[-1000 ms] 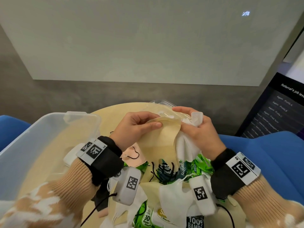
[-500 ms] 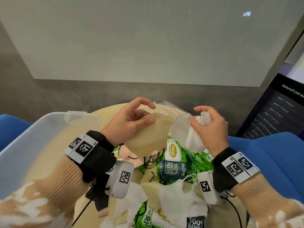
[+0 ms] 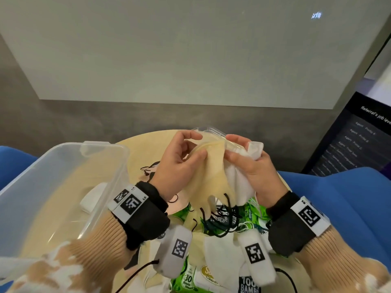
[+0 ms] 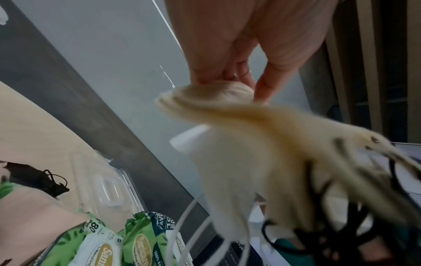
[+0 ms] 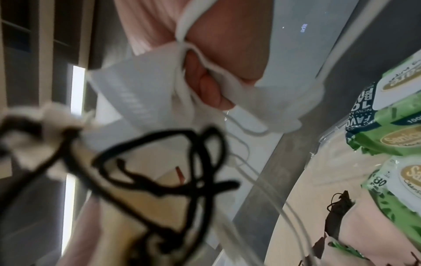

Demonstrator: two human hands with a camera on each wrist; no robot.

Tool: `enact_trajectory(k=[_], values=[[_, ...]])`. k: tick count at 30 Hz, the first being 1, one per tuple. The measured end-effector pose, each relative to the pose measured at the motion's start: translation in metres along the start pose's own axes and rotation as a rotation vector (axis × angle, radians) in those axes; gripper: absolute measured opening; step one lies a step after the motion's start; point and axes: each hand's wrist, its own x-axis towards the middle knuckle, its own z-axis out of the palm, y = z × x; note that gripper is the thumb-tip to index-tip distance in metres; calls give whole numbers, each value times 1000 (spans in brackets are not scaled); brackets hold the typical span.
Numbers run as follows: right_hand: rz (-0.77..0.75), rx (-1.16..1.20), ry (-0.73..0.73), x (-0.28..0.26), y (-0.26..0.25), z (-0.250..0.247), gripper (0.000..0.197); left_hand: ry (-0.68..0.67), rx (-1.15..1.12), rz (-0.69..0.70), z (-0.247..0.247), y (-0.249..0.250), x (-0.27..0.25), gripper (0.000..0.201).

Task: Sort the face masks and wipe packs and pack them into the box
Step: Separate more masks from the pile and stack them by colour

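Note:
My left hand (image 3: 190, 149) pinches a stack of cream face masks (image 3: 209, 172) with black ear loops (image 3: 222, 216), held up over the pile. My right hand (image 3: 239, 151) grips white face masks (image 3: 241, 180) in its palm while its thumb and forefinger touch the cream stack's edge. In the left wrist view the cream masks (image 4: 250, 122) hang from my fingers. The right wrist view shows white masks (image 5: 145, 93) bunched in my curled fingers. Green wipe packs (image 3: 245, 216) lie below among more white masks (image 3: 220, 254). The clear plastic box (image 3: 63, 182) stands at the left.
A round wooden table (image 3: 146, 149) holds everything. A clear lid (image 3: 213, 132) lies behind my hands. A pink mask (image 3: 175, 199) and a black mask (image 4: 34, 178) lie near my left wrist. Blue seats (image 3: 338, 204) flank the table; a dark screen (image 3: 355, 140) stands right.
My hands had parted, left with the cream masks and right with the white ones. Now they are together again, and the right fingertips touch the cream stack.

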Motion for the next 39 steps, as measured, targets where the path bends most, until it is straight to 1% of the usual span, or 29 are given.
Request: enact_trajectory(k=[4, 10, 15, 17, 19, 21, 24, 25, 28, 30, 33, 35, 36, 38, 39], values=[[4, 14, -21, -1, -2, 5, 39, -1, -18, 27, -2, 2, 1, 18], [5, 35, -30, -1, -4, 8, 39, 3, -53, -14, -4, 4, 3, 20], [-16, 48, -26, 0, -6, 10, 40, -29, -87, 10, -7, 3, 4, 37], [-30, 39, -21, 1, -5, 9, 33, -51, -28, 13, -9, 4, 5, 31], [-41, 10, 3, 3, -3, 5, 20, -67, 89, -7, -13, 4, 7, 24], [-52, -35, 53, 6, 0, -1, 17, -29, 209, -65, -18, -1, 10, 31], [-56, -46, 123, 9, 4, -10, 19, 89, 304, -176, -26, -4, 13, 45], [-57, -43, 136, 10, 4, -12, 20, 123, 305, -201, -29, -4, 13, 45], [-68, -25, 145, 11, 4, -16, 20, 201, 262, -232, -31, -4, 15, 35], [-79, -7, 128, 11, 2, -16, 22, 216, 234, -255, -31, -3, 15, 31], [-86, 10, 79, 8, -1, -12, 32, 154, 181, -290, -24, -2, 12, 35], [-100, 1, 33, 5, -2, -10, 45, 103, 156, -313, -19, -2, 10, 35], [-108, -1, 12, 4, -2, -9, 50, 74, 144, -325, -16, 0, 8, 29], [-122, 14, -25, 2, -2, -7, 53, 1, 91, -343, -10, 5, 5, 13], [-125, 22, -46, 0, -1, -5, 54, -40, 68, -347, -8, 7, 3, 23]])
